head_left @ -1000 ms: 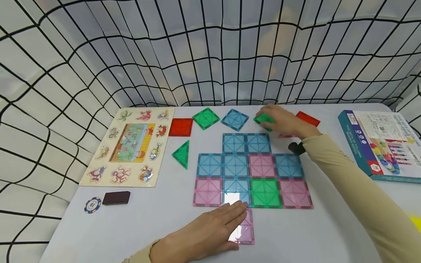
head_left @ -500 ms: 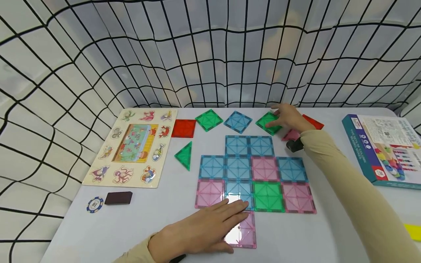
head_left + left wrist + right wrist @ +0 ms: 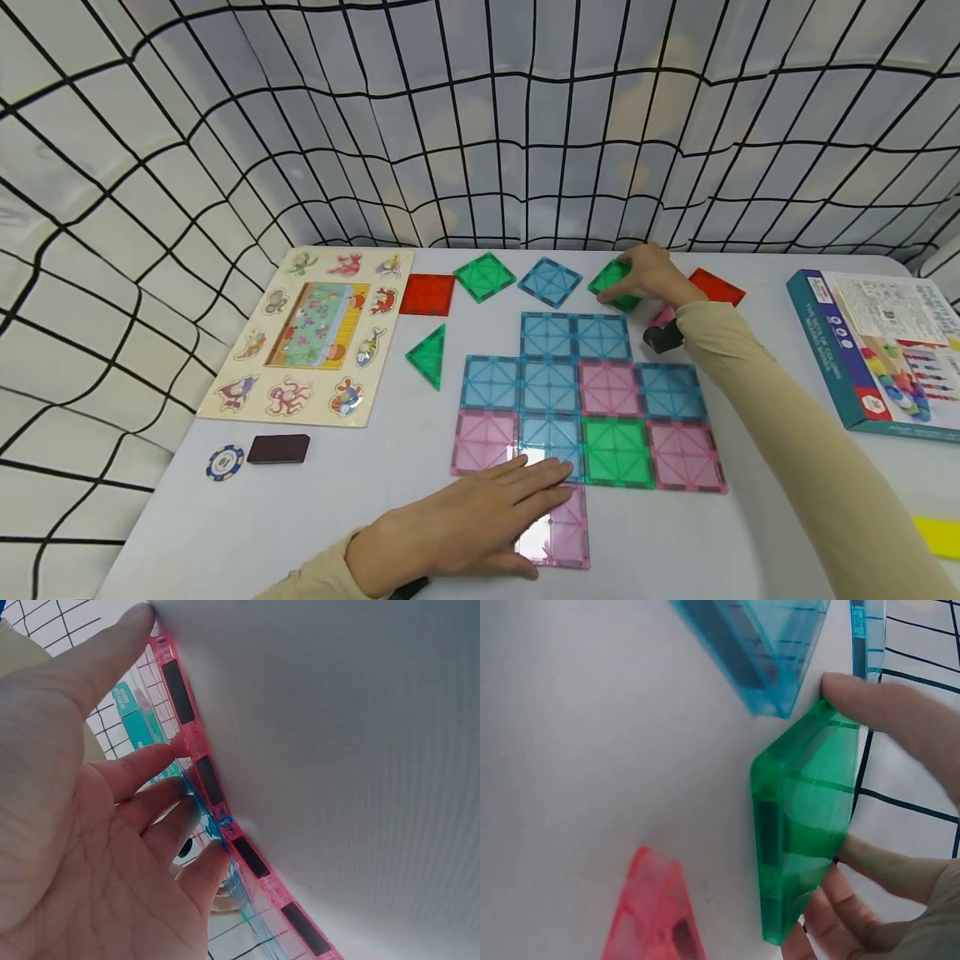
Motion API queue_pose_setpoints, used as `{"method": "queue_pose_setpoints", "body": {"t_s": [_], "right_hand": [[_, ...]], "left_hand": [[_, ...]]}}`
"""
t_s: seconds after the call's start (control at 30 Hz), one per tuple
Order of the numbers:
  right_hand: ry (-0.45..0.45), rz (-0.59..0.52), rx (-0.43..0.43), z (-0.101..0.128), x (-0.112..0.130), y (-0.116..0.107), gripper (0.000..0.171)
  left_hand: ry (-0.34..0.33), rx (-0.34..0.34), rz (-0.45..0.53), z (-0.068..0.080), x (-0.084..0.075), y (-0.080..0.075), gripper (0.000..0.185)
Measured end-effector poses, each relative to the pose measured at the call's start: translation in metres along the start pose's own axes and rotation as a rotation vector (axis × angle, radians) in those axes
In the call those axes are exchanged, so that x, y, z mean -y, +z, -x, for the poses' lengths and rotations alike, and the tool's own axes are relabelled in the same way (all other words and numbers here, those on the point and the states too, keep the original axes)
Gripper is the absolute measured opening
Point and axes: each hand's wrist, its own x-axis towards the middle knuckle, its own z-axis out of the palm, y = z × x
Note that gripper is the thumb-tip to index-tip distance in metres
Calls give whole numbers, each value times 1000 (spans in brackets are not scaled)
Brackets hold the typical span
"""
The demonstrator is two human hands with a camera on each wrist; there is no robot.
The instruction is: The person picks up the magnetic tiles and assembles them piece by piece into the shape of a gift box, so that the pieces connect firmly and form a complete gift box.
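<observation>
From the head camera, the right hand (image 3: 654, 277) reaches to the far side of the white counter (image 3: 337, 508) and grips a green square tile (image 3: 615, 285) by its edges. That tile lies between a loose blue tile (image 3: 550, 281) on its left and a red tile (image 3: 717, 287) on its right, just beyond the flat mat of joined blue, pink and green tiles (image 3: 585, 408). The left hand (image 3: 465, 521) lies flat, fingers straight, on the near pink tile (image 3: 558, 533) and the mat's near edge. Further left lie a green triangle (image 3: 429, 355), another green square (image 3: 484, 277), a red square (image 3: 427, 294), a wooden animal puzzle (image 3: 311, 333), a poker chip (image 3: 224, 462) and a dark block (image 3: 278, 448). A boxed toy (image 3: 877, 346) sits at the right.

The left wrist camera shows the left hand (image 3: 97, 847) spread, its grip released, fingertips (image 3: 206, 859) pressing on pink and blue tile edges against the counter (image 3: 352, 750).

The right wrist camera shows the green square tile (image 3: 802, 817) pinched between thumb and fingers (image 3: 885, 705), close to a blue tile (image 3: 761, 645), with a pink-red piece (image 3: 652, 915) nearby.
</observation>
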Motion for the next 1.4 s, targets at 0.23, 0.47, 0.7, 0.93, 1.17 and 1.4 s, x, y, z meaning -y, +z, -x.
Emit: {"method": "queue_pose_setpoints", "body": {"t_s": [0.23,0.47,0.7,0.93,1.17,1.4], "right_hand": [[-138,5,-149,12,-3,-4,83],[-339,-59,-226,72,16,-15,80],[-594,21,-90,170,14,21,75],[-623,29,102,230,-1,57,98],[-652,122,156,250,-1,78,101],[-760,138,52,258,3,94,88]], "left_hand": [[16,-8,2,0,0,1,81],[-3,20,93,0,7,0,84],[-106,58,221,-3,21,-1,114],[-70,52,276,-7,32,0,126],[-26,8,285,-5,33,3,126],[-25,15,290,-5,33,2,123]]}}
